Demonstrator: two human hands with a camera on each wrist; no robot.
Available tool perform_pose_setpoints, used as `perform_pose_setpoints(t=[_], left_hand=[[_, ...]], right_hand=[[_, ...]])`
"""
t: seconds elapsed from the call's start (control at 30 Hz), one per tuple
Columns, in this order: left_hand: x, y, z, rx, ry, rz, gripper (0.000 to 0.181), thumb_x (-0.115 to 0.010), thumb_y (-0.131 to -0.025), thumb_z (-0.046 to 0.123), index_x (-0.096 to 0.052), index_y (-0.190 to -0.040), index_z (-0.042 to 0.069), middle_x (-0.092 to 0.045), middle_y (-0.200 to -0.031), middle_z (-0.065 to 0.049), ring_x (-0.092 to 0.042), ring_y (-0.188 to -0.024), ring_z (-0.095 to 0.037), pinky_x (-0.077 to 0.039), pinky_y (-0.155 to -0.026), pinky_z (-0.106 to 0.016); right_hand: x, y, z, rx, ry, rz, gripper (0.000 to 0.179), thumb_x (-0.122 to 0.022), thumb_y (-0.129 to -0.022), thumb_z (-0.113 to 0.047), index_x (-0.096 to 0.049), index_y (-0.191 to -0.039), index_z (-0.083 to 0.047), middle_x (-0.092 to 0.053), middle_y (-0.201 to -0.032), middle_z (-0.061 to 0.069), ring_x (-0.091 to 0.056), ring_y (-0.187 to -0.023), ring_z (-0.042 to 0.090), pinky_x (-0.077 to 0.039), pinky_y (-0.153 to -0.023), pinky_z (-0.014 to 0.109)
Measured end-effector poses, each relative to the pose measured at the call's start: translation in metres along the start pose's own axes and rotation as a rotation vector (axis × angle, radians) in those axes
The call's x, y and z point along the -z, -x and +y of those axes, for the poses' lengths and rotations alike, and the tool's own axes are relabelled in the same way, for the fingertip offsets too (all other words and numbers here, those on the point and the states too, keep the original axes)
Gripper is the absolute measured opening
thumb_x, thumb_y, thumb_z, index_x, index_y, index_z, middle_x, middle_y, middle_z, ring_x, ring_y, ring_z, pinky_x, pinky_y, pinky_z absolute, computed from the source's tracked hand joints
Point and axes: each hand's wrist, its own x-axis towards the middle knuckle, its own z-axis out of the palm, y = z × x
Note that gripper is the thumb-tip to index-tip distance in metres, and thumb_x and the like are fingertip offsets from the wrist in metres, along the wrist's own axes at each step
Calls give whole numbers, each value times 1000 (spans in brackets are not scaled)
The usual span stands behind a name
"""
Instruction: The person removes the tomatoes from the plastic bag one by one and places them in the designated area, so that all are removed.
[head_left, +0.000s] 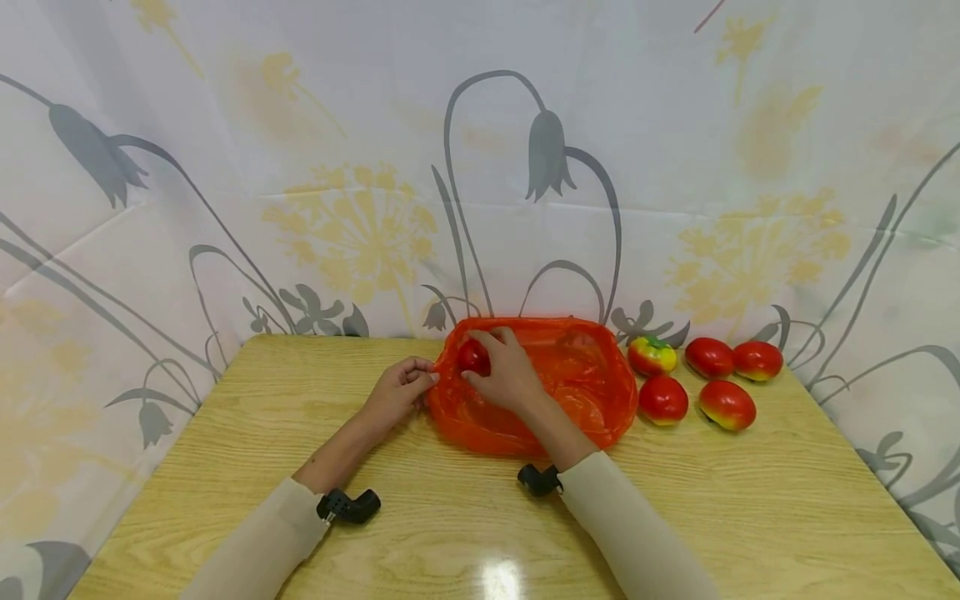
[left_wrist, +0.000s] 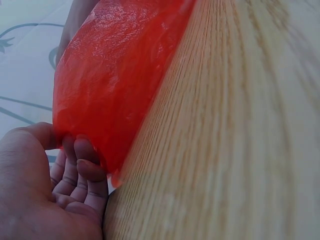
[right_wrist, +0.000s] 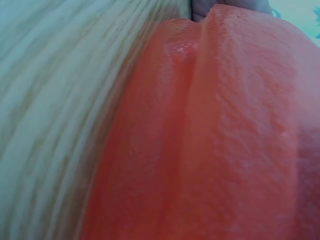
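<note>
A red plastic bag (head_left: 592, 392) stands with its mouth spread wide on the wooden table. At its left rim my left hand (head_left: 401, 387) pinches the plastic between thumb and fingers; the left wrist view shows this hand (left_wrist: 75, 180) at the edge of the bag (left_wrist: 115, 85). My right hand (head_left: 506, 371) reaches over the bag's left part and grips a shiny red fruit (head_left: 472, 357) inside the mouth. In the right wrist view the bag's side (right_wrist: 200, 130) fills most of the picture and hides the fruit.
Right of the bag lie several red-and-yellow fruits, among them one with a green top (head_left: 652, 355), a rounder one (head_left: 663, 400) and an oval one (head_left: 727, 406). Behind the wooden table (head_left: 750, 500) hangs a flower-patterned cloth (head_left: 360, 100).
</note>
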Motion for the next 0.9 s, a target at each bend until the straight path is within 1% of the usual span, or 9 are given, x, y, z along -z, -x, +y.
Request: perform_pose_setpoints(t=[0.17,0.33,0.57,0.9], left_hand=[[0,-1,0,2,11,-4,26,-61,-107,10,-59,-123,-9,-69,-85,2,-54,-72,-15,-49,-65,-22],[0,-2,-1,-1,-1,-4,26,-61,-107,10,-60,-123,-9,-69,-85,3,-53,-71,-14,-47,-64,-22],[1,-2,-2,3,-10,-6,26,-61,-107,11,-59,-124,-9,-70,-87,3,-56,-73,-14,-48,-66,-22],[0,-1,0,4,-2,-5,26,-60,-107,10,-59,-123,-9,-70,-87,2,-55,-73,-14,-49,-65,-22]], right_hand=[[-2,-2,3,-22,-3,-10,68,-84,-92,-21,-54,-153,-15,-45,-155,17,-53,-134,38,-54,-105,52],[-3,-2,5,-48,-16,-5,68,-86,-90,-19,-55,-150,-16,-45,-154,16,-52,-135,38,-54,-105,53],[-3,-2,6,-55,-36,-6,66,-88,-87,-15,-54,-143,-15,-49,-151,15,-53,-133,36,-55,-103,54],[-2,-1,5,-65,-59,-4,66,-88,-86,-13,-54,-142,-15,-50,-150,15,-53,-133,36,-55,-103,54]])
